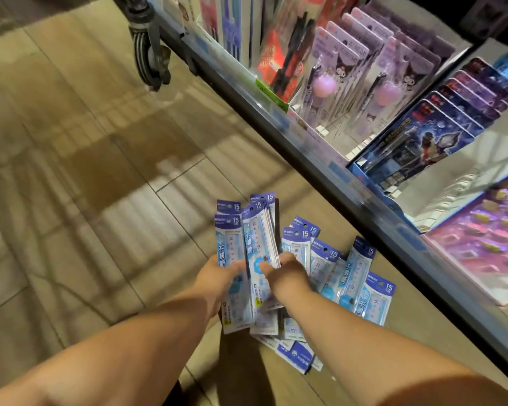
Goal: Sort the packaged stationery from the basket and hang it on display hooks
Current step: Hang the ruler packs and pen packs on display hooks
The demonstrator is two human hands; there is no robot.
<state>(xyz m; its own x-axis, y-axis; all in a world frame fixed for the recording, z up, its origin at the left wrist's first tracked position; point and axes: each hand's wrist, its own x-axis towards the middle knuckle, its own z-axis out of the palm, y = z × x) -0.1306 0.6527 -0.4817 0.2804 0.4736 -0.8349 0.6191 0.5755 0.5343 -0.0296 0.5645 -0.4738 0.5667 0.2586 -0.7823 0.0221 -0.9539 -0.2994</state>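
**Hands clamped on a bunch of ruler packs above the floor**

Left hand (217, 276) and right hand (288, 276) meet in the lower middle of the head view, bare forearms reaching in from the bottom edge. Both are closed round a fanned bunch of blue-and-white plastic ruler packs with dark blue header cards marked 15 cm (258, 238). The left thumb lies across the front of the leftmost packs, and the right fingers curl round the thicker stack just beside it. The packs stand upright, headers pointing away from the person.

Under and to the right of the hands, more loose ruler packs of the same kind (361, 276) lie spread on the tan tiled floor (100, 171), overlapping at different angles, some face down.

Beyond them a dark metal-edged display shelf (305, 136) runs diagonally from the top middle to the lower right. It holds a pink patterned sheet pack (481, 238), rows of dark blue carded pen packs (417, 136), and pale purple carded pens with round pink toppers (343, 68).

Farthest off, at the top, a grey castor wheel (147, 51) rests on the floor beside the shelf end.
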